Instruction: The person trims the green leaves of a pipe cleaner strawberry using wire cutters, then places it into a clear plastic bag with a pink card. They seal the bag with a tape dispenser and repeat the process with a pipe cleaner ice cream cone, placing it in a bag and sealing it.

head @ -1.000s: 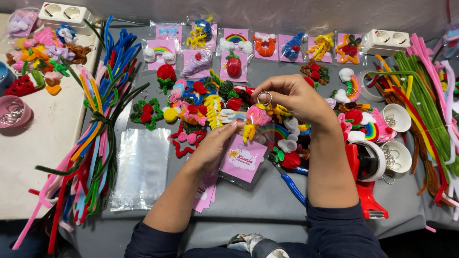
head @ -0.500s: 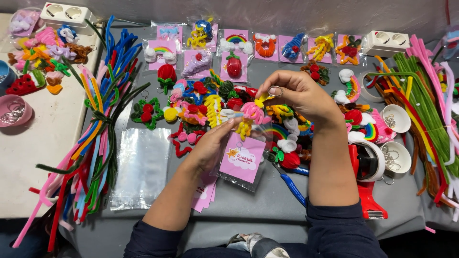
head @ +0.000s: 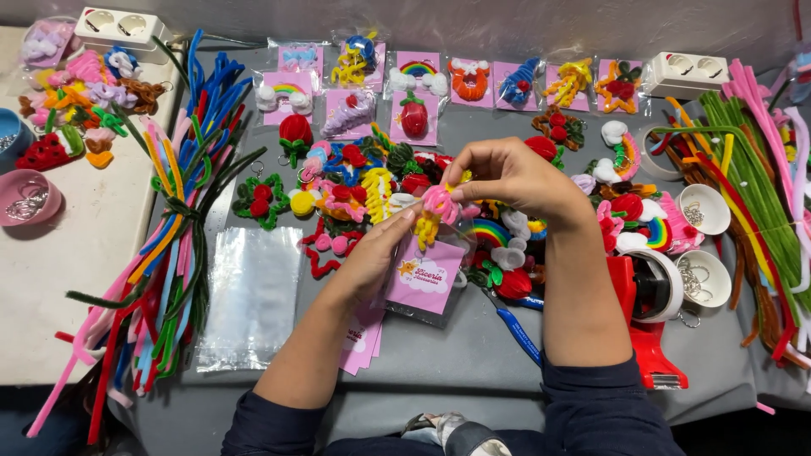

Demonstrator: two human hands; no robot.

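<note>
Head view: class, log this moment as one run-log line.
left hand: holds pink card | right hand: pinches pink-yellow charm above card | bags: left of card | table: grey

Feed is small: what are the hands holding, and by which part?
Both hands pinch a pink and yellow pipe-cleaner charm, right at its top, left at its lower end.

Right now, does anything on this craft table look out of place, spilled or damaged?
Nothing looks damaged or spilled. The table is crowded but orderly: packaged ornaments lie in rows at the back, pipe cleaners sit in bundles. The left hand and right hand hold a pink and yellow ornament over a pink card.
</note>
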